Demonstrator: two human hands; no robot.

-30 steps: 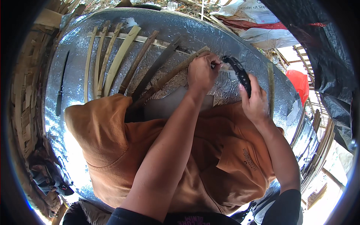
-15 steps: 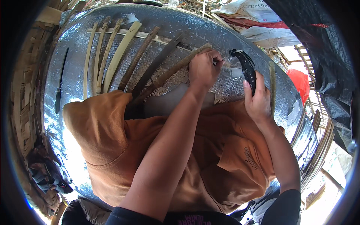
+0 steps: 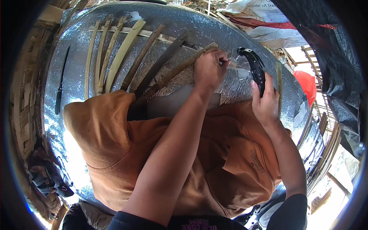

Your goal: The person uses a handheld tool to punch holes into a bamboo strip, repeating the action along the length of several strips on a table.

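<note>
My left hand (image 3: 208,69) is closed in a pinch beside the upper end of a brown bamboo strip (image 3: 174,74). What its fingertips hold is too small to tell. Several bamboo strips (image 3: 122,57) fan out to the left, their upper ends over a pale cross strip (image 3: 151,33). In my right hand (image 3: 267,103) a curved black tool (image 3: 254,65) stands raised, its head toward my left hand and apart from it. A brown hooded jacket (image 3: 191,153) lies below both hands, hiding the strips' lower ends.
Silvery foil sheeting (image 3: 76,42) covers the surface under everything. A thin knife with a dark handle (image 3: 60,90) lies at the far left. Woven bamboo (image 3: 25,88) stands along the left edge. White sacks (image 3: 264,32), black plastic (image 3: 329,65) and a red bag (image 3: 306,84) are at the right.
My right hand has shifted slightly to the right with the black tool. My left hand keeps its pinch in almost the same place.
</note>
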